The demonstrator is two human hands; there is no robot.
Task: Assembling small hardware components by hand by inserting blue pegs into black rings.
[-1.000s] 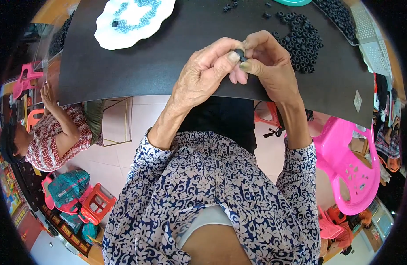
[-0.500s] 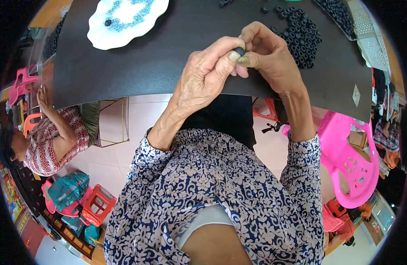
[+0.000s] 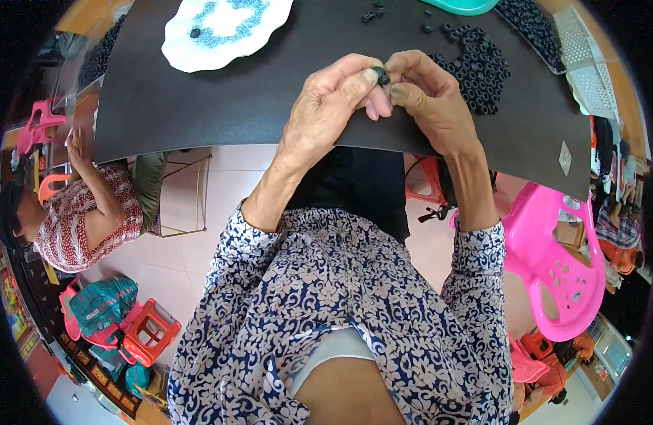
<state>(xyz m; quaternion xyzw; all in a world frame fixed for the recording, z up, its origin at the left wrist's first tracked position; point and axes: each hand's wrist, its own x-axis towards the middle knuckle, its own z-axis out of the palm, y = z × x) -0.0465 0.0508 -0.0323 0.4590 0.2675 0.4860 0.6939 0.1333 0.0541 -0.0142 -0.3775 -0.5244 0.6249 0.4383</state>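
Between the thumb and forefinger of my left hand (image 3: 319,113) is a small black ring-shaped part (image 3: 381,76). My right hand (image 3: 440,95) meets it from the right, its forefinger close against the part and its thumb a little lower. Those right fingers are bent together, and whatever they pinch is too small to make out. Just beyond my right hand lies a loose pile of black ring-shaped parts (image 3: 482,74) on the dark table (image 3: 220,113). A white wavy-edged plate (image 3: 181,53) at the far left carries tiny blue pieces and one black part (image 3: 195,32).
A clear bin of black parts (image 3: 528,28) and a white perforated basket (image 3: 588,78) stand at the far right. The rim of a green bowl (image 3: 462,7) shows at the top. A pink chair (image 3: 553,255) is on my right; another person (image 3: 92,212) sits at left.
My right thumb has drawn back and down from the black part, which now shows more. Both hands remain close together, and the view has shifted slightly over the table.
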